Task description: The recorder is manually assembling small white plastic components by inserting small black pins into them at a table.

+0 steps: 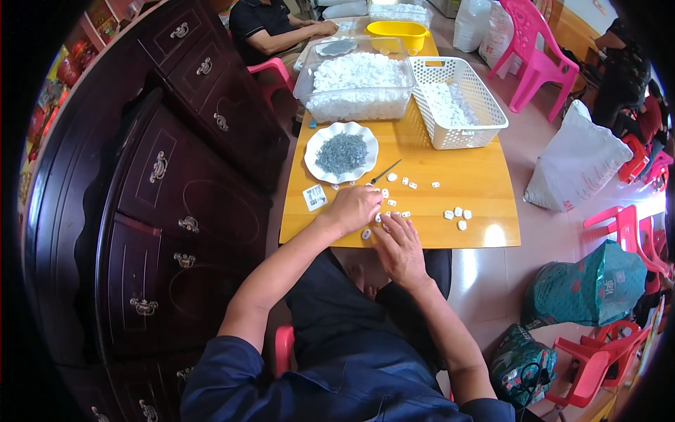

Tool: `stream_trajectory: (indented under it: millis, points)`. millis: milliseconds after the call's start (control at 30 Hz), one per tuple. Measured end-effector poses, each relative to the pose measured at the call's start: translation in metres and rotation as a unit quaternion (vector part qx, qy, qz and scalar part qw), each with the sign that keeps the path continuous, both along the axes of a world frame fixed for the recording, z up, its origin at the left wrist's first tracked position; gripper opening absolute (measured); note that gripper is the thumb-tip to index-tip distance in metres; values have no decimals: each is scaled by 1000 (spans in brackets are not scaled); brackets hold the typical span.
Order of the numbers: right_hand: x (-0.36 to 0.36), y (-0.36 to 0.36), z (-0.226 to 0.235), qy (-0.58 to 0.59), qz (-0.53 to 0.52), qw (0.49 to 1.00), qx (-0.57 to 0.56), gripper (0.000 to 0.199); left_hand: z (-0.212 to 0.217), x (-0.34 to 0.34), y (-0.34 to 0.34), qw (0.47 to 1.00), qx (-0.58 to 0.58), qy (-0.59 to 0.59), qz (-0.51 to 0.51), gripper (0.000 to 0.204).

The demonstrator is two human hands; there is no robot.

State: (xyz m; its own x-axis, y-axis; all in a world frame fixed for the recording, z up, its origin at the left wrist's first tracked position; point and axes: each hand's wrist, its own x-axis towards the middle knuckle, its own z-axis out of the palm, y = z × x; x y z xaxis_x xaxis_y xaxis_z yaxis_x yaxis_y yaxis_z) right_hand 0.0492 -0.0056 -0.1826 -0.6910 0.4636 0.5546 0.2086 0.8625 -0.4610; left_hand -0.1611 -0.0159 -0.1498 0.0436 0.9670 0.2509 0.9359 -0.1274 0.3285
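Observation:
My left hand (355, 207) is curled over the near edge of the yellow wooden table (478, 183), fingers closed around a small white part; what it grips is mostly hidden. My right hand (397, 243) rests beside it, fingertips touching small white plastic pieces (394, 211) at the table edge. More white pieces (457, 214) lie scattered to the right. A white scalloped plate (341, 152) heaped with small grey metal bits stands just beyond my left hand. A thin metal tool (384, 172) lies next to the plate.
A clear tub (355, 88) and a white basket (457, 102) hold white pieces. A yellow basin (399, 32) sits farther back, where another person (271, 28) sits. Dark wooden cabinet (162, 197) on the left; pink chairs (534, 60), sacks and bags on the right.

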Motion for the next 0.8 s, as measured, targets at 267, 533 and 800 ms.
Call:
stream_trajectory:
  millis: [267, 533, 800]
  points:
    - [21, 1, 10, 110, -46, 992, -33, 33, 1, -4, -2, 1000, 13, 14, -9, 8]
    - [29, 7, 14, 158, -78, 980, -93, 24, 14, -2, -10, 984, 42, -169, 42, 14]
    - [31, -2, 5, 152, -86, 948, -264, 16, 6, 28, -47, 903, 55, -418, 78, 6]
